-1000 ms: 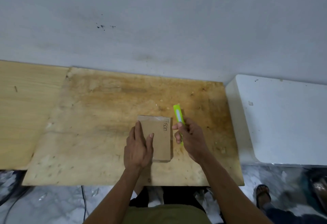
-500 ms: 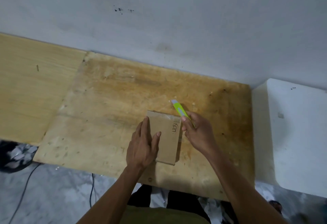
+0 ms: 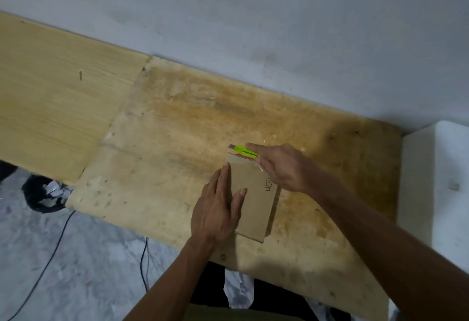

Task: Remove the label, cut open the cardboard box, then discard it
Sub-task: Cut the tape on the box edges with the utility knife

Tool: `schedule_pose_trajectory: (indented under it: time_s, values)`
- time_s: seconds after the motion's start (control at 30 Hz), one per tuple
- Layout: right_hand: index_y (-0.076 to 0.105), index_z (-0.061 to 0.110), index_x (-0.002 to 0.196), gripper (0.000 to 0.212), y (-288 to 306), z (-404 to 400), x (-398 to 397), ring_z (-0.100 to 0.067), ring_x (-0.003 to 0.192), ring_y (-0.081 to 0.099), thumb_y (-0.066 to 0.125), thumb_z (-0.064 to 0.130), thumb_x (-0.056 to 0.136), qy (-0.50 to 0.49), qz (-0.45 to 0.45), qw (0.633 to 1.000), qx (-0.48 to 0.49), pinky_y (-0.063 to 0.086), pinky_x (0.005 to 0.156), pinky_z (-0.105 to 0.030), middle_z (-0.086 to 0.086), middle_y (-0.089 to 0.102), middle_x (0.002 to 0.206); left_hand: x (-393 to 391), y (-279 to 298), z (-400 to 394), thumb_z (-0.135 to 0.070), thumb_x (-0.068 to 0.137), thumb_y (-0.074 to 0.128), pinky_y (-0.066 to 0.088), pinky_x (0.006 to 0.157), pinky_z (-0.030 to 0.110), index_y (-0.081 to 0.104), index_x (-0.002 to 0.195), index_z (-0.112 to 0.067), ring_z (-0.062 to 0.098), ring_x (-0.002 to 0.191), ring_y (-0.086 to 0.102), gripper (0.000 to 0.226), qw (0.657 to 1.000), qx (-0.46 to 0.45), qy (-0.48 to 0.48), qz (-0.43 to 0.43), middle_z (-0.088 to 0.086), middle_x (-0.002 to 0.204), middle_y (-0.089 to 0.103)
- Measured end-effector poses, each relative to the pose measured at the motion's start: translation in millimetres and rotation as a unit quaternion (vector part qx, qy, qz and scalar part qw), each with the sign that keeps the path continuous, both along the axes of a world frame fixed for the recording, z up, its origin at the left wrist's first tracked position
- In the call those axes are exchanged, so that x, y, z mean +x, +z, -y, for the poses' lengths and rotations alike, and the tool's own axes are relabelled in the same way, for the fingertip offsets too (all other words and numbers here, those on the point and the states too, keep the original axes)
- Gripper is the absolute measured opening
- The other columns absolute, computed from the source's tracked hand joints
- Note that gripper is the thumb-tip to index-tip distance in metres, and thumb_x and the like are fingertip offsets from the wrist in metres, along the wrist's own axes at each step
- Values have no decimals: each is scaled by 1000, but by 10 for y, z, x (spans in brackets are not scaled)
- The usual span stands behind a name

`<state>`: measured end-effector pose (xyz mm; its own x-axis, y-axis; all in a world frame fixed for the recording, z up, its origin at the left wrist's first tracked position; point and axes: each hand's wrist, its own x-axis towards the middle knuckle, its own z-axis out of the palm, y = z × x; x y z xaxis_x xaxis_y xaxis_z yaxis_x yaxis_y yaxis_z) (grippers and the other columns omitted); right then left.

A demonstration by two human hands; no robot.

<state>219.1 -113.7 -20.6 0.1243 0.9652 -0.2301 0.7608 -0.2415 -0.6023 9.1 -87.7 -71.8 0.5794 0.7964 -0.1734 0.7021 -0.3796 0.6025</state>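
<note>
A flat brown cardboard box [image 3: 256,206] with black handwriting near its right edge lies on the stained plywood tabletop [image 3: 177,148]. My left hand [image 3: 218,206] lies flat on the box's left side, fingers spread, pressing it down. My right hand [image 3: 281,166] holds a lime-green utility knife [image 3: 243,151] lying almost level across the box's far edge, its grey tip pointing left. A bit of clear tape shows under my right fingers at that edge. No label is visible.
A lighter wooden board [image 3: 50,97] adjoins the plywood on the left. A white block [image 3: 436,194] stands against the table's right side. A grey wall runs behind. Below the table's front edge are a marbled floor, a black cable [image 3: 50,252] and a dark bag [image 3: 45,194].
My right hand has moved from beside the box's right edge up to its far edge, and the knife has swung from pointing away to lying across that edge. The left hand stays put.
</note>
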Motion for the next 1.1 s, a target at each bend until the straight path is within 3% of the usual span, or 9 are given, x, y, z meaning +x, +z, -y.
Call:
schedule_pose_trajectory:
  time_s: [0.13,0.27,0.37,0.5,0.63,0.83,0.97,1.1]
  values:
    - [44,27,144,43,-45,-50,29,-14,61,56,44,23,101,24,7,1000,-3,35,47,-16,-11,70,101,2,-23,1,-60,98,37,54,91,41,11,155,-31,19,134,45,69,1000,7,3,2,-4,157,33]
    - [47,26,143,42,-72,-27,5,-18,65,63,47,24,101,31,-1,1000,4,45,50,-22,-12,71,97,-7,-30,5,-58,98,38,55,90,40,15,156,-29,19,134,46,69,1000,14,3,10,-3,157,35]
    - [49,23,141,42,-82,-26,-24,-14,64,60,49,22,100,27,-4,999,20,42,50,-16,-12,71,98,-13,-32,-4,-60,98,35,55,89,40,14,156,-29,19,134,45,69,1000,14,-2,9,-2,157,34]
    - [50,19,141,41,-61,-23,-37,-17,68,64,49,19,99,27,-4,999,37,54,58,-32,-14,72,101,-10,-25,-6,-60,98,34,55,87,40,12,156,-29,18,132,45,69,1000,16,-6,8,-2,157,34]
    - [49,16,141,42,-52,-6,-48,-22,71,68,49,19,100,30,-13,998,46,56,58,-38,-16,72,103,-18,-47,-17,-62,98,32,55,88,42,10,156,-30,18,133,44,70,1000,10,-7,6,-3,158,33]
    - [47,13,142,43,-58,19,-46,-29,84,71,47,17,99,45,-5,998,53,57,67,-38,-20,69,115,-14,-44,-13,-61,98,33,54,90,42,12,156,-29,18,134,44,69,1000,10,-7,8,-3,158,32]
    - [48,11,141,42,-31,22,-61,-30,84,71,48,14,99,44,12,997,61,53,65,-28,-19,69,117,-16,-40,-17,-61,98,33,54,88,41,10,156,-29,17,132,45,69,1000,6,-8,9,-3,158,32]
    - [48,13,141,42,-15,41,-86,-30,87,71,48,15,99,33,15,997,65,57,68,-36,-17,70,117,-15,-50,-17,-61,98,32,54,88,42,10,155,-30,17,132,45,69,1000,7,-8,7,-4,158,32]
